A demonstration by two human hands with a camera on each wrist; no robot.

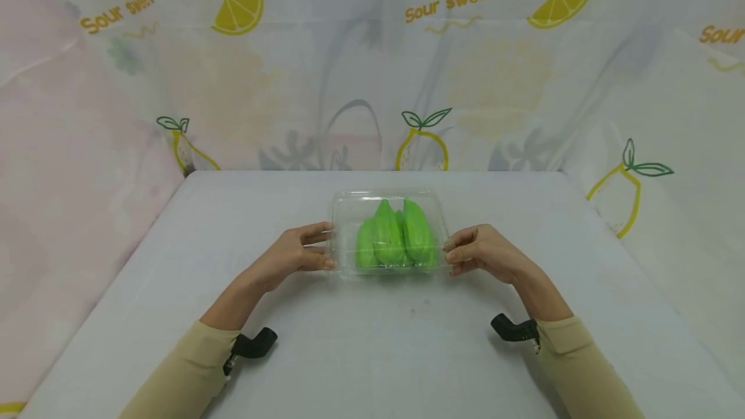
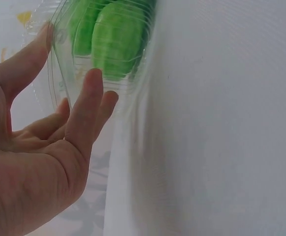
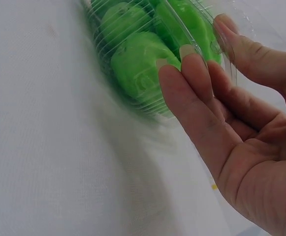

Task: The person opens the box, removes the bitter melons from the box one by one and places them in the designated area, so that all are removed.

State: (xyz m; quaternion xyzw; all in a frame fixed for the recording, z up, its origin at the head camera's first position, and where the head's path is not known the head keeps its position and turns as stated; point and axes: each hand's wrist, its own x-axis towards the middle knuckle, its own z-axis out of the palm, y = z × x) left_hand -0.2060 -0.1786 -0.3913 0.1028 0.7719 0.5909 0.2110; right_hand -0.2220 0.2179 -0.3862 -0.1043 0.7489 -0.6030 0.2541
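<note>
A clear plastic clamshell box [image 1: 343, 209] is held between both hands at the middle of the table. Several bright green, ridged, pointed pieces [image 1: 416, 231] lie inside, seen through its wall; whether they are fruit or vegetables I cannot tell. My left hand [image 1: 299, 251] pinches the box's left rim, thumb on one side of it and fingers on the other, as the left wrist view shows. On the opposite side, my right hand [image 1: 480, 251] pinches the right rim between thumb and fingers. Whether the lid is fastened cannot be made out.
A white cloth covers the table [image 1: 372, 348]. Behind it and at both sides hangs a pale curtain [image 1: 372, 63] printed with lemons. Black curved mounts [image 1: 256, 344] stick out inward from the sleeve cuffs.
</note>
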